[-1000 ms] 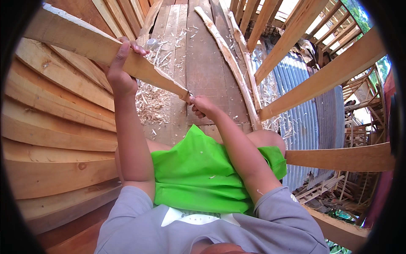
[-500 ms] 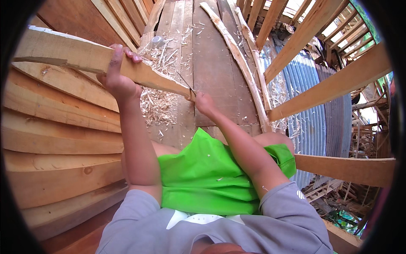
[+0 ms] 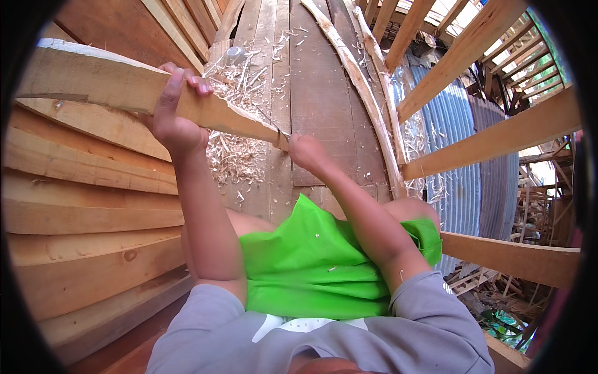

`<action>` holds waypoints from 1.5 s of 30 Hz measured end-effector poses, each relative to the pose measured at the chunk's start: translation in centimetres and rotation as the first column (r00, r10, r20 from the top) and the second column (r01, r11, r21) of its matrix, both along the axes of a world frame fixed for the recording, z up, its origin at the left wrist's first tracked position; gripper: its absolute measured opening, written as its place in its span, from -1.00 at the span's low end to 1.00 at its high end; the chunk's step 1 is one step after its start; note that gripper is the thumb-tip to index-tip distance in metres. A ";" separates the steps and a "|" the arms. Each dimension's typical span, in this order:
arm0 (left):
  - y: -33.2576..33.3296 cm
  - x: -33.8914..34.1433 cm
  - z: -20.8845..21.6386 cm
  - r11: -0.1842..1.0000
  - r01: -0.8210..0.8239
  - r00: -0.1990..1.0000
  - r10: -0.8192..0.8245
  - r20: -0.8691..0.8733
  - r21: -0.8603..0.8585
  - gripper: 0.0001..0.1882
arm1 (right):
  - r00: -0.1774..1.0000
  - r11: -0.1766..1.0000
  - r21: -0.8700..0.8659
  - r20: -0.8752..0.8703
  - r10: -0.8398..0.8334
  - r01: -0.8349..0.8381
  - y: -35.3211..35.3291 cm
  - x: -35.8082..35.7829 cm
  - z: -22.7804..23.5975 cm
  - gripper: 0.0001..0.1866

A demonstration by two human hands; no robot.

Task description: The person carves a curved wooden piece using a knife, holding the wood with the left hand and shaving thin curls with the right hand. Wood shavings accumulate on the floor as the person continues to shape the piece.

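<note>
A long, pale wooden plank [image 3: 99, 78] reaches from the upper left to the middle, tapering at its right end. My left hand [image 3: 177, 115] is closed around it, thumb over the near face and fingertips over the top edge. At the narrow end, my right hand [image 3: 306, 151] is closed on a knife [image 3: 274, 123], whose thin dark blade lies along the plank's upper edge. The handle is hidden in my fist. Pale wood shavings [image 3: 237, 159] are heaped on the floor under the plank.
Stacked boards [image 3: 93, 212] line the left side. A small clear container [image 3: 235, 55] stands among shavings on the plank floor [image 3: 321, 112]. Two peeled poles [image 3: 358, 87] lie to the right, before a wooden railing [image 3: 492, 143] and corrugated metal sheets [image 3: 445, 137].
The whole scene has shifted slightly in view. Both hands keep their grip on the plank and the knife, and the blade stays near the plank's narrow end.
</note>
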State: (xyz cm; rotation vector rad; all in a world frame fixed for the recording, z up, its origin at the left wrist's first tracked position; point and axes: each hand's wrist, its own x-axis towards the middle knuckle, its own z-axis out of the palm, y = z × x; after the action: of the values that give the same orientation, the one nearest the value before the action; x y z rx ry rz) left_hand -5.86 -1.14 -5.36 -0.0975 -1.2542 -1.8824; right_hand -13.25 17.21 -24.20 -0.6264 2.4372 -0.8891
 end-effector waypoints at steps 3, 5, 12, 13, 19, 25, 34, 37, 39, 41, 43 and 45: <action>-0.4 0.1 -0.2 0.995 0.098 0.995 -0.098 -0.025 0.002 -0.81 | 0.965 0.981 -0.036 0.187 -0.183 0.193 -2.0 1.7 5.2 -0.53; -0.2 0.1 -0.3 0.993 0.120 0.993 -0.120 -0.024 -0.009 -0.80 | 0.941 0.968 -0.062 0.256 -0.220 0.243 -2.0 1.1 4.1 -0.54; -0.3 0.0 -0.1 0.992 0.128 0.991 -0.128 -0.035 -0.003 -0.79 | 0.991 0.976 -0.181 -0.033 -0.129 0.121 -1.1 1.2 1.1 -0.39; -0.6 0.3 -0.4 0.994 0.113 0.993 -0.113 -0.032 0.004 -0.79 | 0.985 0.967 -0.188 0.066 -0.160 0.170 -2.4 2.1 4.1 -0.39; 0.6 -0.5 0.1 0.997 -0.071 0.998 0.071 0.003 0.044 -0.80 | 0.911 0.932 -0.126 0.291 -0.291 0.339 -1.6 1.1 0.7 -0.41; 0.2 -0.1 -0.2 0.999 -0.050 0.999 0.050 -0.019 0.019 -0.81 | 0.950 0.957 -0.130 0.213 -0.228 0.259 -2.8 2.1 5.6 -0.42; 0.2 0.1 0.0 0.990 -0.073 0.995 0.081 -0.062 0.120 -0.84 | 0.987 0.986 -0.107 0.112 -0.115 0.127 -3.2 2.3 4.4 -0.67; 0.5 -0.1 0.0 0.989 -0.085 0.994 0.093 -0.062 0.120 -0.84 | 0.981 0.977 -0.123 0.097 -0.166 0.177 -2.5 1.5 2.2 -0.55; 1.0 -0.6 0.4 0.990 -0.071 0.995 0.079 -0.059 0.118 -0.84 | 0.990 0.984 -0.113 -0.012 -0.137 0.135 -0.5 0.3 -2.8 -0.47; 1.4 -0.5 0.7 0.993 -0.030 0.997 0.037 -0.062 0.115 -0.84 | 0.992 0.993 -0.097 -0.107 -0.073 0.063 0.5 0.0 -4.4 -0.46; 0.8 -0.2 0.4 0.993 -0.064 0.995 0.072 -0.071 0.099 -0.84 | 0.991 0.991 -0.127 -0.122 -0.050 0.035 -1.2 1.1 -1.0 -0.44; 0.5 -0.3 -0.1 0.994 -0.053 0.995 0.060 -0.079 0.096 -0.84 | 0.997 0.987 -0.142 0.007 -0.080 0.080 -2.7 1.8 4.3 -0.50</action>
State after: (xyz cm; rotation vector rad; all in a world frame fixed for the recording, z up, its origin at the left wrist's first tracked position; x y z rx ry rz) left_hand -6.11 -0.65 -5.41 -0.0875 -1.1003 -1.8665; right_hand -11.41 14.50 -19.91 -0.5805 2.4277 -1.1024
